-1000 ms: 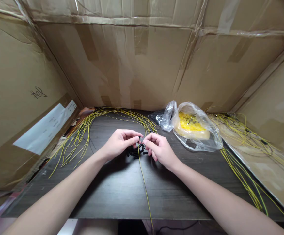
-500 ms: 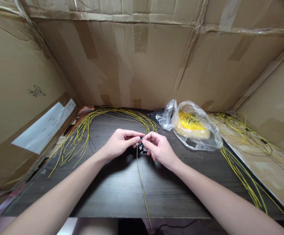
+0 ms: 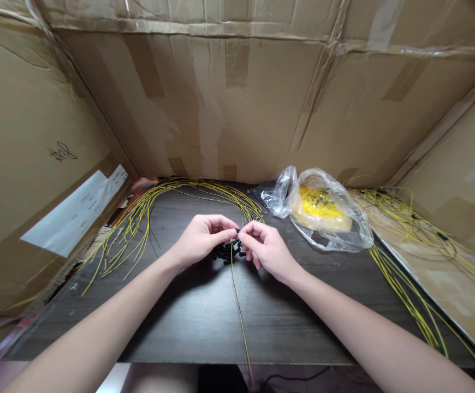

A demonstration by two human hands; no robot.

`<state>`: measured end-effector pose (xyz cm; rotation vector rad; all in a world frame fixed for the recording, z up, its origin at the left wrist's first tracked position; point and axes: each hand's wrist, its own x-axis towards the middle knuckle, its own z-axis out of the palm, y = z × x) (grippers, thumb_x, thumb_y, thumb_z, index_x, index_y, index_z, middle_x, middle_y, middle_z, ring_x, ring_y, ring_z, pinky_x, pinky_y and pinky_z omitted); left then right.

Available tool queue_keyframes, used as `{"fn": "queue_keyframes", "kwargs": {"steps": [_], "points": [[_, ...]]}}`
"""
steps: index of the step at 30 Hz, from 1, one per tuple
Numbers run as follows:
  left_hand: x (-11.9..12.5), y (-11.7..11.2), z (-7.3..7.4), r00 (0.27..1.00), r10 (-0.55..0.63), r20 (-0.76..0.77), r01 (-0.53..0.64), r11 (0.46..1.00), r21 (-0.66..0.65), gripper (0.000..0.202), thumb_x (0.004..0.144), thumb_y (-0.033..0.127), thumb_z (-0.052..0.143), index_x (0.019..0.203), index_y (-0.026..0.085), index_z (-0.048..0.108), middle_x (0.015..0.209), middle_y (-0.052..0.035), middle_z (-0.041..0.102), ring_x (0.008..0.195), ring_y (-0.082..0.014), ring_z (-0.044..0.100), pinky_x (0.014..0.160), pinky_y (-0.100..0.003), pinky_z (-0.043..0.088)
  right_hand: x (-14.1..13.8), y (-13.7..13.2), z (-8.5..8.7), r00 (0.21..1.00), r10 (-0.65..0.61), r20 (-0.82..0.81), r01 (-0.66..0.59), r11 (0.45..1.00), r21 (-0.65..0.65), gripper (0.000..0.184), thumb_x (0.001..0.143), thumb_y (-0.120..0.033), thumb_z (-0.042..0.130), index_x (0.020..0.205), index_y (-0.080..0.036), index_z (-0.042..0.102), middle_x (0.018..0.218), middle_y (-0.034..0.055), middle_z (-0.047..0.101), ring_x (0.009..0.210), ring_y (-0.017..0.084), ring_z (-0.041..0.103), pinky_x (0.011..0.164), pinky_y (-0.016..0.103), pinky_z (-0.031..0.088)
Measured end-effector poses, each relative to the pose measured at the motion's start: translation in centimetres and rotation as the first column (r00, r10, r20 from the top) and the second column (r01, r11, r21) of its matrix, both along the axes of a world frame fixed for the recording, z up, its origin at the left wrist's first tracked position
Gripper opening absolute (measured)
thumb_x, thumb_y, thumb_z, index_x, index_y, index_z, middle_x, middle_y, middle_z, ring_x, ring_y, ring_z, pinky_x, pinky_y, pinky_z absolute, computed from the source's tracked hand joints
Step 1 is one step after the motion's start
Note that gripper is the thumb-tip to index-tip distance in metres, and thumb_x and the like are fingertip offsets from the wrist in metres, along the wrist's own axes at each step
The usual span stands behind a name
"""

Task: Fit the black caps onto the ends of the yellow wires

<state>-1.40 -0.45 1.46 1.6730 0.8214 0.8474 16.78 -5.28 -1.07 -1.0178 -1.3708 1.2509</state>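
The left hand (image 3: pixel 202 237) and right hand (image 3: pixel 266 248) meet fingertip to fingertip above the pile of small black pieces (image 3: pixel 223 254), each pinching with thumb and forefinger the upper end of one yellow wire (image 3: pixel 238 305), which runs back past the near table edge; whether a black piece sits in the pinch cannot be told. The work appears partway: a left wire fan (image 3: pixel 135 224) and a right wire bundle (image 3: pixel 401 229) lie apart. Open room is the bare table (image 3: pixel 188 322) before the hands; cardboard walls (image 3: pixel 237 109) close three sides, with a plastic bag (image 3: pixel 327 215) near the right hand
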Motion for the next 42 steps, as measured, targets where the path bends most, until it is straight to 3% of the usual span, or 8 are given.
{"fn": "queue_keyframes", "kwargs": {"steps": [22, 30, 42], "points": [[-0.07, -0.04, -0.2, 0.996, -0.033, -0.085, 0.041, 0.995, 0.091, 0.02, 0.082, 0.028, 0.072, 0.093, 0.012, 0.076, 0.084, -0.0091, 0.075, 0.076, -0.0183, 0.067, 0.072, -0.03, 0.052, 0.44, 0.07, 0.52, 0.929, 0.099, -0.357, -0.207, 0.938, -0.278, 0.014, 0.073, -0.025, 0.069, 0.072, -0.015, 0.058, 0.058, -0.0034, 0.054, 0.041, 0.007, 0.049, 0.028, 0.013, 0.028], [-0.08, -0.21, 0.07, 0.991, -0.017, -0.136, 0.044, 0.979, 0.201, 0.016, 0.084, 0.027, 0.07, 0.091, 0.014, 0.077, 0.084, -0.0066, 0.075, 0.075, -0.0164, 0.065, 0.07, -0.027, 0.05, 0.57, 0.21, 0.51, 0.906, 0.118, -0.406, -0.263, 0.91, -0.322, 0.014, 0.071, -0.023, 0.069, 0.07, -0.015, 0.058, 0.059, -0.0031, 0.054, 0.042, 0.006, 0.049, 0.029, 0.013, 0.025], [-0.26, -0.18, 0.14, 0.988, -0.014, -0.154, 0.05, 0.97, 0.237, 0.017, 0.084, 0.028, 0.071, 0.09, 0.014, 0.077, 0.081, -0.0063, 0.075, 0.072, -0.016, 0.064, 0.068, -0.026, 0.049, 0.55, 0.14, 0.43, 0.902, 0.086, -0.423, -0.255, 0.896, -0.363, 0.014, 0.069, -0.024, 0.07, 0.071, -0.014, 0.06, 0.057, -0.0036, 0.052, 0.041, 0.006, 0.049, 0.03, 0.013, 0.022]]}}
